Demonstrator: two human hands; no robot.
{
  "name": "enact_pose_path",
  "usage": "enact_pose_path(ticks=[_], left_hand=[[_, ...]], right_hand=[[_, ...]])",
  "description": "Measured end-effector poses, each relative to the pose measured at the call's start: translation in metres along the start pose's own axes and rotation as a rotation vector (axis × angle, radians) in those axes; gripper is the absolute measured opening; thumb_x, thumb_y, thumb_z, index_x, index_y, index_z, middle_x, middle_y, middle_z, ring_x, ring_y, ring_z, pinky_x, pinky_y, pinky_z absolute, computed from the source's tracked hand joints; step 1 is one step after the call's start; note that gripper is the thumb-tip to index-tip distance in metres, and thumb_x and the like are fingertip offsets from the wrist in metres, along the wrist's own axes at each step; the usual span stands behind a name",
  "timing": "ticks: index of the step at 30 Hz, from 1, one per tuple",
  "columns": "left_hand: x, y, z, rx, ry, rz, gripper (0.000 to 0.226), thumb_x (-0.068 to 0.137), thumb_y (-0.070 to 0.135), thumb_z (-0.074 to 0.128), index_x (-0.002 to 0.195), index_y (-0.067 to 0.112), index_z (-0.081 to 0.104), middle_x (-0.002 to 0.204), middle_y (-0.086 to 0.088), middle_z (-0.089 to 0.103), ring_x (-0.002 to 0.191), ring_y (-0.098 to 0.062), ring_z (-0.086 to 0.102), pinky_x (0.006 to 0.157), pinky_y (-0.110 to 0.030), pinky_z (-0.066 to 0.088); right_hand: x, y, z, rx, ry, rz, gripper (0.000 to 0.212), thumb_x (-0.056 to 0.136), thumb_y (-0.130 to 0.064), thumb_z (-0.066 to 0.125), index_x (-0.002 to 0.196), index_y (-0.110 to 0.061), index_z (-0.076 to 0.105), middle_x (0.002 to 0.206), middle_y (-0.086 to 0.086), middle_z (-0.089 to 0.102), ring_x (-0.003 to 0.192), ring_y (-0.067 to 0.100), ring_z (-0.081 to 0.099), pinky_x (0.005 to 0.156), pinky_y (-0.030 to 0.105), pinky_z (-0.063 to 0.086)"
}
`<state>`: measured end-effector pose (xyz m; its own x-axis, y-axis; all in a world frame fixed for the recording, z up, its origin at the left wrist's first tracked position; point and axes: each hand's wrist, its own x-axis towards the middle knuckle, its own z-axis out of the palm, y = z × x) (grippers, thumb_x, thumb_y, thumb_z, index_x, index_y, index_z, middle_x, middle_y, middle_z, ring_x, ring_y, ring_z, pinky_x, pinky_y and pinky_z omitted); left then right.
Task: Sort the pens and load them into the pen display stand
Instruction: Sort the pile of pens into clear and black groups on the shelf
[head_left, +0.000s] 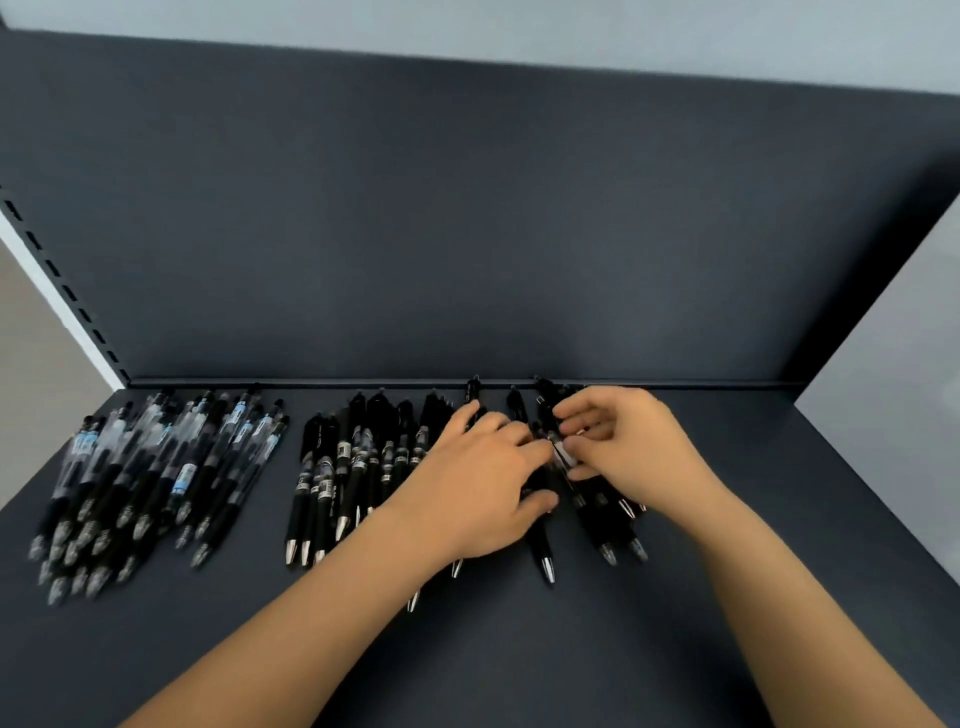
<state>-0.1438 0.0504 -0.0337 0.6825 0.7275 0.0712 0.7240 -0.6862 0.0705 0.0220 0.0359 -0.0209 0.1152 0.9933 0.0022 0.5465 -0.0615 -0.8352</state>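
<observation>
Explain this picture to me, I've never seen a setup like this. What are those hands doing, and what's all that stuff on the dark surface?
There is no machine here. A person works with two bare hands, filmed by one head-worn camera looking down. On the dark shelf lie clear-barrelled pens at the left, black pens in the middle and a smaller bunch under the hands. The right hand pinches a pen with a white label. The left hand lies over black pens; its grip is unclear. No display stand shows.
</observation>
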Motion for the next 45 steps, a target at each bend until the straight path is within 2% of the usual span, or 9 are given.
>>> enact_pose_path(ticks=[3,7,13,18,24,27,31,36,45], left_hand=[[0.000,0.001,0.000,0.058,0.062,0.003,0.035,0.095,0.046,0.037,0.124,0.032,0.050,0.125,0.004,0.053,0.128,-0.019,0.037,0.118,-0.043,0.007],[-0.001,0.000,-0.002,0.104,0.071,0.000,0.033,0.092,0.038,0.036,0.121,0.031,0.049,0.121,0.002,0.051,0.125,-0.020,0.036,0.118,-0.043,0.006],[0.007,0.006,-0.001,0.108,0.056,0.031,0.037,0.095,0.034,0.029,0.124,0.024,0.049,0.125,0.001,0.049,0.126,-0.019,0.035,0.118,-0.042,0.003],[0.020,0.021,-0.002,0.152,0.067,-0.031,0.041,0.098,0.039,0.026,0.126,0.019,0.049,0.123,0.001,0.055,0.123,-0.020,0.041,0.117,-0.041,0.010],[0.034,0.043,-0.004,0.147,0.076,-0.185,0.033,0.093,0.033,0.036,0.119,0.019,0.049,0.109,0.001,0.064,0.112,-0.021,0.047,0.105,-0.035,0.023],[0.037,0.052,-0.002,0.032,0.121,-0.325,0.027,0.091,0.027,0.042,0.113,0.018,0.055,0.104,0.001,0.065,0.104,-0.022,0.050,0.092,-0.032,0.035],[0.040,0.064,0.000,-0.313,0.158,-0.546,0.026,0.087,0.011,0.049,0.112,0.011,0.058,0.107,-0.006,0.063,0.100,-0.022,0.058,0.088,-0.034,0.046],[0.046,0.070,-0.006,-0.480,0.093,-0.710,0.035,0.089,0.020,0.058,0.121,0.009,0.052,0.122,-0.005,0.051,0.106,-0.021,0.056,0.079,-0.024,0.039],[0.043,0.068,-0.001,-0.580,0.036,-0.767,0.049,0.089,0.022,0.061,0.132,0.010,0.042,0.134,-0.005,0.043,0.119,-0.022,0.049,0.088,-0.026,0.041]], right_hand=[[0.001,0.009,-0.013,0.029,0.096,-0.075,0.023,0.080,0.000,0.070,0.091,-0.020,0.068,0.095,0.001,0.068,0.081,0.013,0.067,0.070,0.026,0.059],[-0.004,0.016,-0.018,-0.245,0.120,-0.159,0.021,0.082,-0.013,0.072,0.099,-0.025,0.068,0.096,-0.014,0.067,0.086,0.000,0.063,0.076,0.004,0.042],[-0.012,0.026,-0.023,-0.511,0.098,-0.152,0.026,0.086,-0.026,0.067,0.112,-0.026,0.063,0.108,-0.011,0.064,0.101,0.008,0.060,0.090,0.030,0.049],[-0.001,0.028,-0.038,-0.633,0.036,-0.134,0.031,0.089,-0.033,0.061,0.119,-0.024,0.060,0.117,-0.007,0.063,0.109,0.013,0.058,0.091,0.029,0.045],[0.027,0.037,-0.042,-0.459,-0.095,-0.052,0.034,0.093,-0.030,0.056,0.126,-0.019,0.057,0.119,-0.001,0.064,0.107,0.020,0.061,0.094,0.033,0.047],[0.033,0.044,-0.040,-0.225,-0.122,0.013,0.033,0.091,-0.027,0.060,0.123,-0.016,0.056,0.111,0.002,0.063,0.087,0.021,0.067,0.081,0.038,0.057],[0.029,0.045,-0.039,0.107,-0.191,0.130,0.041,0.085,-0.029,0.071,0.117,-0.011,0.054,0.097,0.007,0.064,0.079,0.014,0.065,0.065,0.030,0.059],[0.030,0.044,-0.042,0.226,-0.261,0.171,0.018,0.093,-0.023,0.061,0.101,-0.007,0.062,0.101,0.013,0.064,0.075,0.018,0.063,0.064,0.031,0.059],[0.031,0.041,-0.038,0.102,-0.295,0.122,0.022,0.087,-0.022,0.069,0.104,-0.010,0.062,0.092,0.005,0.068,0.075,0.015,0.067,0.064,0.028,0.059]])
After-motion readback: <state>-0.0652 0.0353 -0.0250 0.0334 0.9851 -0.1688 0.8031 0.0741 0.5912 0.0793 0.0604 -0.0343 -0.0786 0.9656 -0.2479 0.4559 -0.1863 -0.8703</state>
